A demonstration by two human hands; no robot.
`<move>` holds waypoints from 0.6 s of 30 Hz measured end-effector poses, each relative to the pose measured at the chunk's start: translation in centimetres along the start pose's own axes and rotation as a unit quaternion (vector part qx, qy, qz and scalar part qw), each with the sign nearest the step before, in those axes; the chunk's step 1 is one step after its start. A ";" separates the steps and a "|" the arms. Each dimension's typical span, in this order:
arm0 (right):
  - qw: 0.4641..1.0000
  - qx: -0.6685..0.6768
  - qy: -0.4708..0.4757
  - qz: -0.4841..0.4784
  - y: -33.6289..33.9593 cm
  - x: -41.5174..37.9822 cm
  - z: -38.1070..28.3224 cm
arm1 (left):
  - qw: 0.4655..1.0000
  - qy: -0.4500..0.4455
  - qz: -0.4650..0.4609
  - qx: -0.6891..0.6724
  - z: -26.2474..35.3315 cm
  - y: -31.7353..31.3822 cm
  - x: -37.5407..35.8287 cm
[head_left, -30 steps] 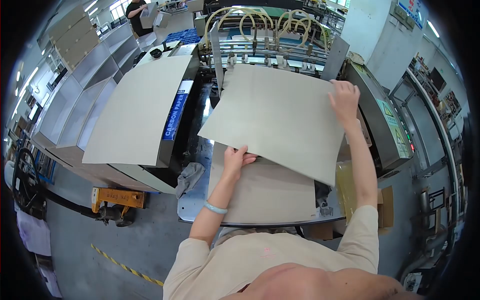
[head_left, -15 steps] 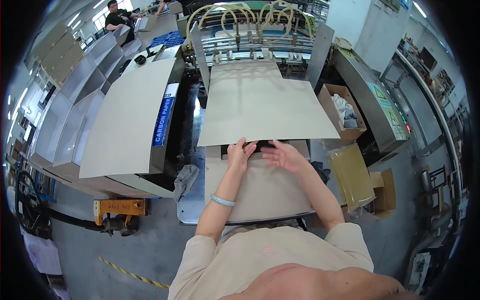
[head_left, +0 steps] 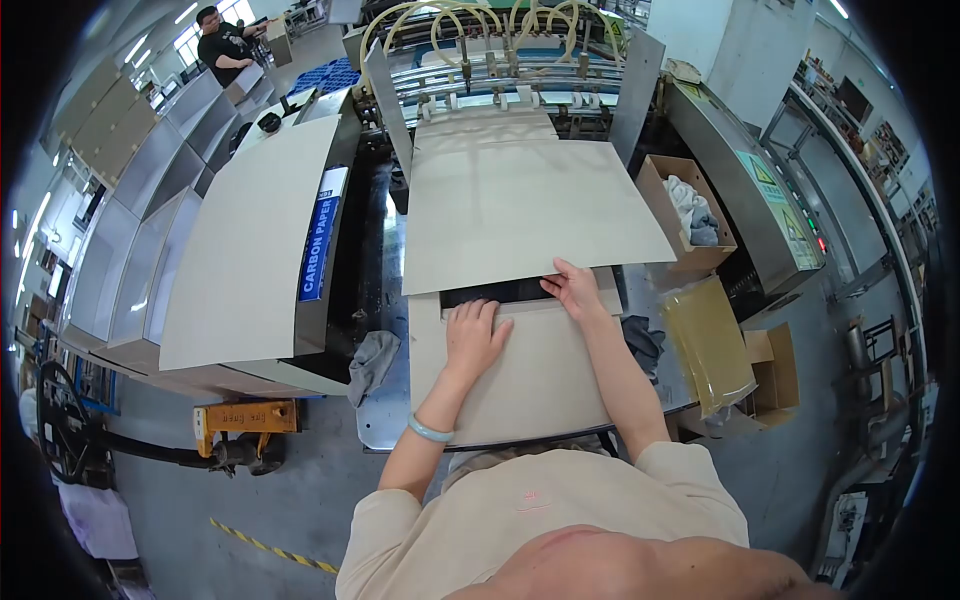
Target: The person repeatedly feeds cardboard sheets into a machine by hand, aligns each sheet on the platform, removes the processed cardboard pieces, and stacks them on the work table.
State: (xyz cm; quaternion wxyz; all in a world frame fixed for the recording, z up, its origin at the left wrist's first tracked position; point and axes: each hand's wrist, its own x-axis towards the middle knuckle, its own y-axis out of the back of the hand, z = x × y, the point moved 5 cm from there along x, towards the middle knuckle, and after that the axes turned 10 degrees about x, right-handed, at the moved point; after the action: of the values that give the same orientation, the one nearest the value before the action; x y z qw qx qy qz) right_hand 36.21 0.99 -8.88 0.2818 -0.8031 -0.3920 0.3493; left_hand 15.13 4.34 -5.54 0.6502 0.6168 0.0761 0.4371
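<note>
On the feeder bed the big grey sheet (head_left: 530, 215) now lies flat and square, no longer held tilted in the air; both hands have dropped to the lower board (head_left: 520, 375), left hand (head_left: 472, 338) spread flat, right hand (head_left: 575, 290) fingering the sheet's edge. Beside them, a cardboard box (head_left: 655, 185) holds rags

A large flat grey cardboard sheet (head_left: 530, 215) is lying level on the machine's feeder, its near edge overhanging a lower, matching grey cardboard stack (head_left: 530, 375).
</note>
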 end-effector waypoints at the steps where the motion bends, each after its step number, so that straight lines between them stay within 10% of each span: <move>1: 1.000 -0.004 0.003 0.001 -0.1 -0.2 0.0 | 1.000 -0.006 0.017 -0.004 0.2 0.1 -0.1; 18: 1.000 -0.012 0.012 0.000 0.0 -0.3 -0.1 | 1.000 0.012 0.005 -0.025 0.3 0.5 0.1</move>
State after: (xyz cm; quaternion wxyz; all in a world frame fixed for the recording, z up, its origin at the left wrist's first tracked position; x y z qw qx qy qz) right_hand 36.15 0.68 -8.74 0.2764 -0.8104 -0.3929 0.3352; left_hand 15.17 4.17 -4.99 0.6623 0.5954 0.0700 0.4493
